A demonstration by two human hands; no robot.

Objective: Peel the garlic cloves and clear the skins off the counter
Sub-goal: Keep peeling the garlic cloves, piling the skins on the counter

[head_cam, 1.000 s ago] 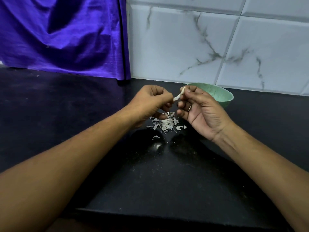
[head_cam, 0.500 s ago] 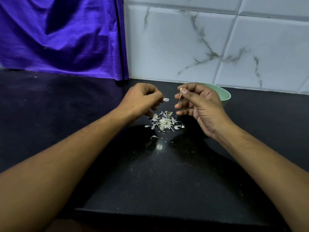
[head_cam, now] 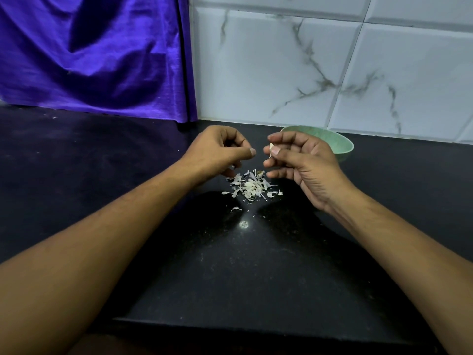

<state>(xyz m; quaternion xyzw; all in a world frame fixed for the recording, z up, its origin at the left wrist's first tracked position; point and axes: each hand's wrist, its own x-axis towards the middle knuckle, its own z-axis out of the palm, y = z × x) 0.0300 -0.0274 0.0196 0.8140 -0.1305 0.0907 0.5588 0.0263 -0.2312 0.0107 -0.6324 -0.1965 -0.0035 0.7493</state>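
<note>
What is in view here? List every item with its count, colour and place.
garlic skins: one loose pile, whitish, on the counter below the hands
green bowl: one, at the back, behind the right hand
counter: one, black, speckled
cloth: one, purple, hanging back left
wall tiles: white, grey-veined, at the back
garlic piece: one, pale, pinched in the right hand
left hand: curled, nothing visible in it
right hand: holding the garlic piece

purple cloth (head_cam: 97, 57), marble wall tiles (head_cam: 294, 67), green bowl (head_cam: 340, 147)
</note>
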